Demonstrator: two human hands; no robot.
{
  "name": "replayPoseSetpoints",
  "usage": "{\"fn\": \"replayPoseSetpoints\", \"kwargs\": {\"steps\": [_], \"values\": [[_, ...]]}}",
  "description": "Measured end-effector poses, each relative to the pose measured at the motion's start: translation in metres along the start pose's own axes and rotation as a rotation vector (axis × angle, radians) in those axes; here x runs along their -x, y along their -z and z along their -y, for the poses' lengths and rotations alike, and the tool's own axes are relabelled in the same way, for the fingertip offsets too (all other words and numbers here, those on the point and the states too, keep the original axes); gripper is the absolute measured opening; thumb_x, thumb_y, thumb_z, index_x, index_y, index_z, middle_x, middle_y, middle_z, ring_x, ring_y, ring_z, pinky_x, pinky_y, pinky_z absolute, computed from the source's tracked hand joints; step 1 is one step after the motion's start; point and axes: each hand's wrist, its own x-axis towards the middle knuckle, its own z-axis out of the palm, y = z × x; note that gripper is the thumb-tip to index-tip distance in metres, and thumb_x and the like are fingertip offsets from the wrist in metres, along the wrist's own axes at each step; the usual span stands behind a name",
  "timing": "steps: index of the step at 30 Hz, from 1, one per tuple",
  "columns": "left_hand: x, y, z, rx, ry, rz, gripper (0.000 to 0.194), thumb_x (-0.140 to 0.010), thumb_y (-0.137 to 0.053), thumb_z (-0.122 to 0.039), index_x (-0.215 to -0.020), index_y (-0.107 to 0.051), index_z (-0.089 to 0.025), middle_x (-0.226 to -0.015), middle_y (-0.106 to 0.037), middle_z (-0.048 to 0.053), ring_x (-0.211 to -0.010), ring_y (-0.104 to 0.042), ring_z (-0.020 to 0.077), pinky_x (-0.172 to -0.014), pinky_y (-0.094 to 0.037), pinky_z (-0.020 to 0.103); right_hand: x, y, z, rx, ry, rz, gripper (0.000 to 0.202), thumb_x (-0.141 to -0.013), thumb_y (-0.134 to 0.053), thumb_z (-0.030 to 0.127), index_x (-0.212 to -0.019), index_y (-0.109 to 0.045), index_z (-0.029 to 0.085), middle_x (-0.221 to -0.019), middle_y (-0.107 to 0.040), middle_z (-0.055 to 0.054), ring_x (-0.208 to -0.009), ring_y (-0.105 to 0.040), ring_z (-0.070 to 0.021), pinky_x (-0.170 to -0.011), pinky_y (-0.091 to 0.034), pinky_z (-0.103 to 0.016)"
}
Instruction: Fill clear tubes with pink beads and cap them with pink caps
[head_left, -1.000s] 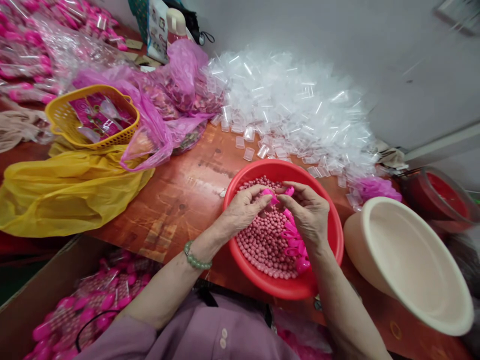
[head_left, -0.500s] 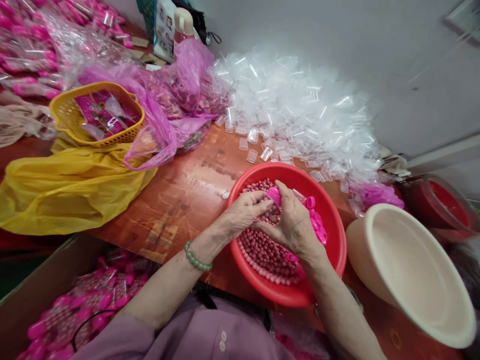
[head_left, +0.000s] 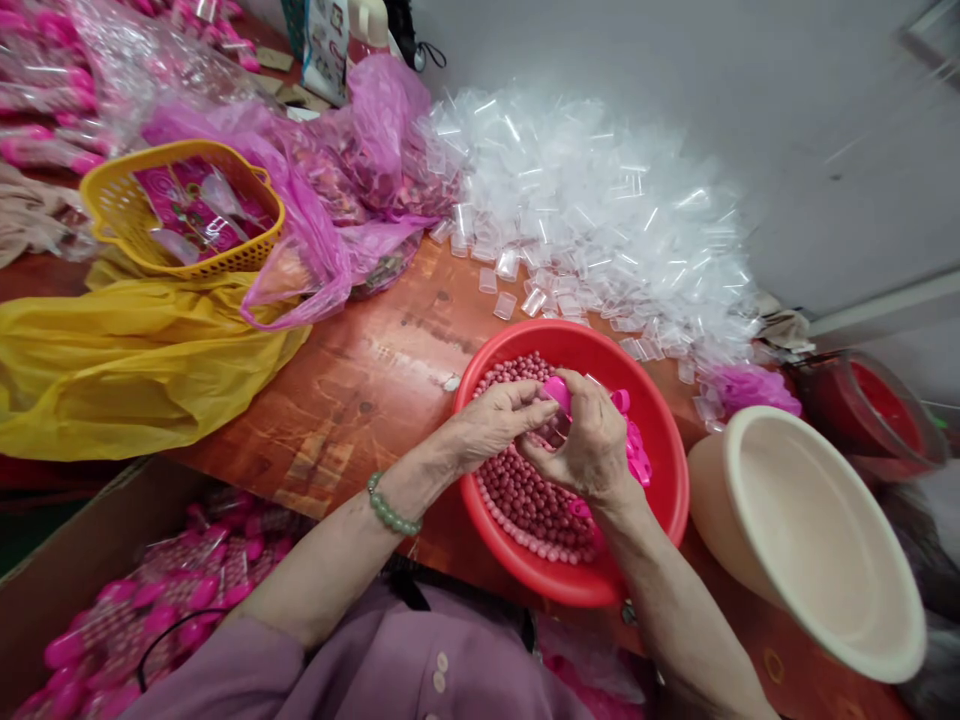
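Note:
Over a red basin [head_left: 660, 540] on the table, both of my hands meet at a small bright pink plastic piece [head_left: 557, 393]. My left hand [head_left: 499, 425], with a green bead bracelet [head_left: 390, 510] at its wrist, pinches the piece from the left. The fingers and thumb of my right hand [head_left: 589, 435] curl round it from the right. Clear plastic by the piece is mostly hidden by fingers. Dark pink beads [head_left: 529, 510] fill the basin's left and lower part, with a lighter strand along the edge. More pink pieces [head_left: 637, 455] lie at its right.
Clear plastic pieces [head_left: 585, 200] are heaped behind the basin. A cream tub [head_left: 825, 540] stands right. On the left are a yellow basket [head_left: 120, 215], a yellow bag [head_left: 142, 370] and a pink bag [head_left: 386, 120]. Below left, a box [head_left: 82, 520] holds filled pink items.
The view has shifted slightly. Both hands remain over the basin, and the pink piece has turned a little between the fingers, which are drawn closer around it.

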Motion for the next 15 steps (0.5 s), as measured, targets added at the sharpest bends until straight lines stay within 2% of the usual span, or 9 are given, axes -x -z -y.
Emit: {"fn": "replayPoseSetpoints", "kwargs": {"steps": [4,6,8,11,13,15], "values": [[0.0,0.002,0.001,-0.004,0.01,0.003,0.04,-0.071,-0.083,-0.045,-0.089,-0.07,-0.012,-0.077,-0.064,0.001,-0.068,-0.056,0.0083,-0.068,-0.046,0.022,0.0,-0.002,-0.002,0.001,0.024,-0.006,0.067,-0.078,-0.06,0.035,-0.139,-0.04,0.013,-0.11,-0.068,-0.018,-0.098,-0.067,-0.0335,-0.092,-0.053,-0.053],[-0.002,0.002,0.001,0.006,-0.004,-0.013,0.043,-0.072,-0.081,-0.052,-0.086,-0.07,-0.012,-0.076,-0.067,0.003,-0.069,-0.058,0.0099,-0.068,-0.047,0.023,-0.003,-0.001,-0.001,-0.028,0.062,0.001,0.067,-0.08,-0.06,0.033,-0.14,-0.038,0.013,-0.112,-0.068,-0.018,-0.098,-0.067,-0.032,-0.089,-0.054,-0.05],[-0.004,0.001,0.0,0.03,0.006,-0.039,0.052,-0.076,-0.071,-0.065,-0.083,-0.071,-0.013,-0.07,-0.067,0.005,-0.066,-0.06,0.0125,-0.066,-0.049,0.026,-0.005,-0.001,0.0,-0.082,0.093,0.025,0.069,-0.081,-0.062,0.032,-0.143,-0.035,0.013,-0.117,-0.066,-0.019,-0.103,-0.067,-0.0314,-0.089,-0.056,-0.048],[-0.008,0.0,0.0,0.059,0.126,-0.08,0.067,-0.083,-0.05,-0.077,-0.08,-0.072,-0.014,-0.055,-0.062,0.005,-0.055,-0.058,0.0146,-0.056,-0.049,0.027,-0.006,-0.001,0.003,-0.137,0.117,0.023,0.076,-0.082,-0.066,0.033,-0.146,-0.03,0.013,-0.124,-0.062,-0.02,-0.111,-0.064,-0.0322,-0.092,-0.055,-0.049],[-0.011,-0.001,0.001,0.051,0.183,-0.122,0.067,-0.084,-0.049,-0.077,-0.077,-0.071,-0.015,-0.05,-0.059,0.004,-0.05,-0.056,0.0137,-0.052,-0.047,0.027,-0.006,-0.001,0.005,-0.139,0.113,-0.008,0.077,-0.082,-0.067,0.033,-0.146,-0.029,0.013,-0.124,-0.061,-0.02,-0.112,-0.063,-0.0324,-0.094,-0.054,-0.051],[-0.014,-0.001,0.003,0.028,0.165,-0.17,0.059,-0.083,-0.056,-0.072,-0.074,-0.069,-0.015,-0.051,-0.059,0.003,-0.049,-0.055,0.0129,-0.051,-0.046,0.026,-0.005,-0.001,0.008,-0.125,0.098,-0.028,0.077,-0.081,-0.067,0.032,-0.145,-0.029,0.013,-0.123,-0.06,-0.02,-0.113,-0.061,-0.0332,-0.095,-0.053,-0.053]]}}
